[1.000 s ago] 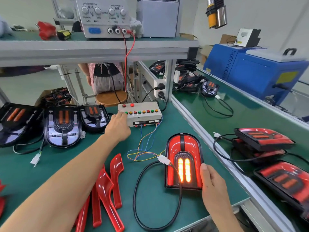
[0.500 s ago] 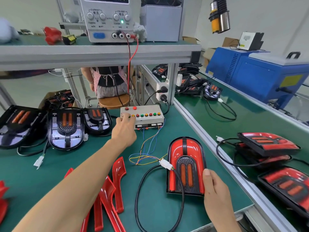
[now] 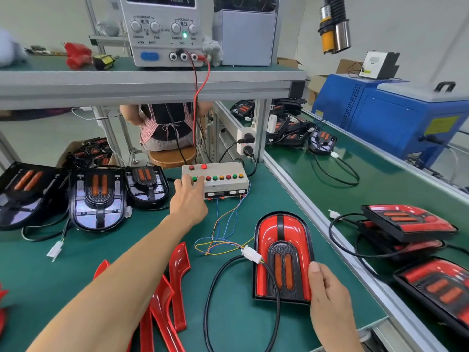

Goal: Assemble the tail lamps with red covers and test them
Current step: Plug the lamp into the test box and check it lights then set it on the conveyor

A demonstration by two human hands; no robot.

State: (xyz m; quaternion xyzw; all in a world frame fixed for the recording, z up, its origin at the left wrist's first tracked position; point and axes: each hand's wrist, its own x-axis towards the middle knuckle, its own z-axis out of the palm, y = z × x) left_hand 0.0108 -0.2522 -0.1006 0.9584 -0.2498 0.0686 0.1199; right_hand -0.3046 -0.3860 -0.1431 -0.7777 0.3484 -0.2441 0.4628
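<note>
A tail lamp point(image 3: 281, 255) with red covers lies flat on the green mat, its two orange strips unlit. My right hand point(image 3: 330, 298) grips its lower right edge, thumb on top. A white connector point(image 3: 251, 255) joins its black cable to coloured wires running to the button test box point(image 3: 215, 180). My left hand point(image 3: 189, 199) reaches to the box, fingers straight and touching the buttons at its left end. Loose red covers point(image 3: 175, 288) lie at the front. Three uncovered black lamps point(image 3: 97, 196) sit at the left.
A power supply point(image 3: 162, 29) stands on the shelf above, red lead hanging down. Finished red lamps point(image 3: 406, 222) are stacked on the right-hand belt beside a blue machine point(image 3: 396, 118). A person sits on a stool behind the bench.
The lamp's orange strips were lit a second ago and are now dark. My left hand has shifted slightly along the box's buttons. The right hand keeps its hold.
</note>
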